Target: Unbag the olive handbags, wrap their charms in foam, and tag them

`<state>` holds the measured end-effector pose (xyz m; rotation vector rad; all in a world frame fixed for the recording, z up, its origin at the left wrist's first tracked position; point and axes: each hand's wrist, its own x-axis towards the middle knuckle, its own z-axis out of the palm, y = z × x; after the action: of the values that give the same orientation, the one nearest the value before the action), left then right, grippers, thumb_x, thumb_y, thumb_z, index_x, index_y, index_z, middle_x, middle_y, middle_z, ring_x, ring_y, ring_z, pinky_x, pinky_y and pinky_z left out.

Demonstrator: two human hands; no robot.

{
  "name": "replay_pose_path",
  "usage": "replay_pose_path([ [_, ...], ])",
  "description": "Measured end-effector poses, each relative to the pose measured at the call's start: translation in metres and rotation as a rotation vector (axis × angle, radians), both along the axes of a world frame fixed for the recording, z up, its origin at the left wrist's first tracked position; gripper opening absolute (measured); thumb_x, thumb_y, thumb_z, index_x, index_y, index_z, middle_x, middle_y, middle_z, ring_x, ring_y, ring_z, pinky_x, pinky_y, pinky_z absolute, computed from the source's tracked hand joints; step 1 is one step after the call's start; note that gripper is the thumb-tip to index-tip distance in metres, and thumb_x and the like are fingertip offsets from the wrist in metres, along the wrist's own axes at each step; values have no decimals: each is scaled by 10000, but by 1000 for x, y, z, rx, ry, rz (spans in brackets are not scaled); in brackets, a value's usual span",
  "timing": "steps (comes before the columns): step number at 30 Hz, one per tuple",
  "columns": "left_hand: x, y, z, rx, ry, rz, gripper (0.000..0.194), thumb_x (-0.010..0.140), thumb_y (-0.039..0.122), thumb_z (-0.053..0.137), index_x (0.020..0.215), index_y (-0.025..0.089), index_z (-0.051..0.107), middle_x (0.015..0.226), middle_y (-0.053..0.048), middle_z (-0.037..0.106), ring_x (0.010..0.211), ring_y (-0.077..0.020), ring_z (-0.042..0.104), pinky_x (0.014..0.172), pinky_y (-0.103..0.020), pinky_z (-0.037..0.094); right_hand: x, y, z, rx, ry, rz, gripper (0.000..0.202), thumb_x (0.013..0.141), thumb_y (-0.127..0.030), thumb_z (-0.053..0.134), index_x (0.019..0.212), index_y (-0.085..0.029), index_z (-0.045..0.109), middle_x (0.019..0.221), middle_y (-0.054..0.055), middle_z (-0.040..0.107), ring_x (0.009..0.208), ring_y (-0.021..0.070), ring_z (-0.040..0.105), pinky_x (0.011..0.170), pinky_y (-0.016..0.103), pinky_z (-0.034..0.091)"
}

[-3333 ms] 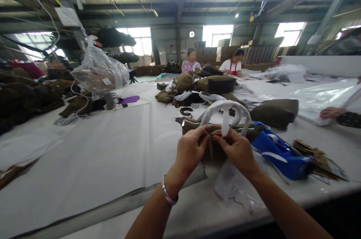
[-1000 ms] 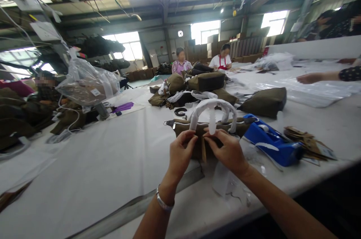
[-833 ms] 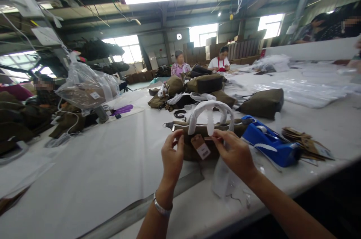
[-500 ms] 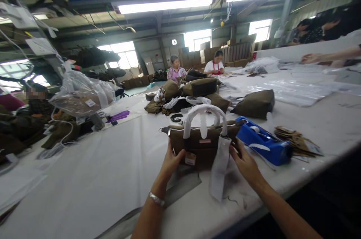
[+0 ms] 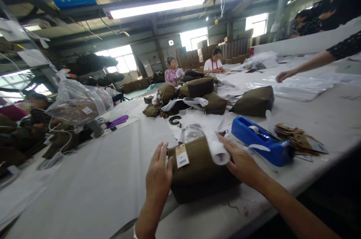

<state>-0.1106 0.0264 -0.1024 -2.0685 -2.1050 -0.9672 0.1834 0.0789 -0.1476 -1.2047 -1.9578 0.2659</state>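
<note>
An olive-brown handbag [image 5: 201, 171] lies tipped over on the table in front of me, its dark base facing my side. A paper price tag [image 5: 182, 156] rests on its upper left part. My left hand [image 5: 159, 169] is against the bag's left end, fingers stretched out and together. At the opposite end my right hand [image 5: 241, 160] grips the bag, its fingertips partly hidden behind a white-wrapped strap [image 5: 216, 147]. The wrapped handles show faintly behind the bag.
A blue tape dispenser [image 5: 259, 141] stands right of the bag, beside a stack of brown tags [image 5: 300, 139]. More olive bags [image 5: 197, 88] are piled farther back. Clear plastic sheets [image 5: 299, 88] lie at the right, under a co-worker's hand [image 5: 284, 76]. The table's edge runs along the lower right.
The handbag has gone from upright to lying tipped away from me, base toward me. My left fingers have straightened, and the co-worker's hand has reached farther left.
</note>
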Motion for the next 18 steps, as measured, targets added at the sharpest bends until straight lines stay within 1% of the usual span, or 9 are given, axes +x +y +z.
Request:
replay_pose_path([
  [1, 9, 1, 5, 71, 57, -101, 459, 1023, 273, 419, 1465, 212, 529, 1546, -117, 525, 1442, -271, 481, 1163, -468, 437, -3, -2, 2, -3, -34, 40, 559, 993, -374, 472, 1519, -185, 487, 1568, 107, 487, 1454, 270, 454, 1215, 469, 384],
  [2, 20, 4, 10, 90, 113, -211, 444, 1039, 267, 393, 1456, 226, 541, 1557, -93, 517, 1466, -249, 449, 1205, -468, 390, -4, -4, 3, -4, -63, 62, 560, 997, -391, 474, 1515, -180, 495, 1570, 113, 482, 1452, 270, 456, 1208, 467, 394],
  [4, 42, 11, 17, 14, 222, -401, 431, 1048, 318, 417, 1449, 242, 554, 1536, -75, 540, 1471, -260, 441, 1246, -522, 311, -3, -7, 4, 11, -123, 90, 584, 1007, -404, 461, 1533, -150, 468, 1582, 147, 452, 1461, 284, 441, 1200, 490, 396],
  [6, 61, 18, 17, -109, 304, -504, 487, 1019, 388, 493, 1471, 211, 538, 1544, -109, 517, 1468, -308, 439, 1253, -576, 265, 2, -9, 3, 23, -167, 108, 606, 1006, -399, 471, 1549, -134, 440, 1580, 168, 446, 1457, 296, 445, 1187, 506, 409],
  [8, 73, 20, 11, -216, 340, -534, 588, 982, 420, 544, 1500, 143, 503, 1557, -165, 477, 1458, -346, 445, 1244, -581, 280, 5, -13, -2, 19, -199, 120, 613, 1007, -395, 471, 1556, -125, 426, 1571, 179, 454, 1442, 305, 465, 1167, 522, 431],
  [11, 77, 15, -3, -304, 349, -546, 666, 949, 393, 570, 1520, 69, 461, 1584, -207, 408, 1473, -361, 411, 1238, -546, 315, 5, -22, -13, 2, -221, 108, 602, 1012, -367, 449, 1567, -136, 411, 1587, 169, 430, 1451, 313, 451, 1161, 546, 431],
  [14, 78, 8, -13, -302, 348, -540, 666, 936, 336, 570, 1536, 77, 439, 1604, -194, 371, 1498, -351, 365, 1247, -541, 299, -1, -29, -19, -44, -214, 74, 607, 996, -337, 463, 1571, -151, 407, 1611, 155, 391, 1476, 325, 409, 1176, 575, 395],
  [16, 79, 5, -15, -283, 352, -530, 662, 937, 334, 574, 1537, 90, 441, 1602, -190, 379, 1498, -352, 363, 1243, -549, 305, -4, -31, -18, -102, -179, 69, 610, 990, -342, 479, 1571, -168, 411, 1615, 147, 387, 1485, 326, 393, 1184, 585, 372],
  [18, 77, 3, -14, -245, 352, -547, 659, 945, 362, 582, 1538, 109, 447, 1595, -184, 402, 1489, -353, 382, 1231, -556, 328, -2, -32, -16, -191, -114, 93, 616, 994, -399, 487, 1568, -187, 418, 1630, 129, 362, 1509, 317, 347, 1209, 579, 329],
])
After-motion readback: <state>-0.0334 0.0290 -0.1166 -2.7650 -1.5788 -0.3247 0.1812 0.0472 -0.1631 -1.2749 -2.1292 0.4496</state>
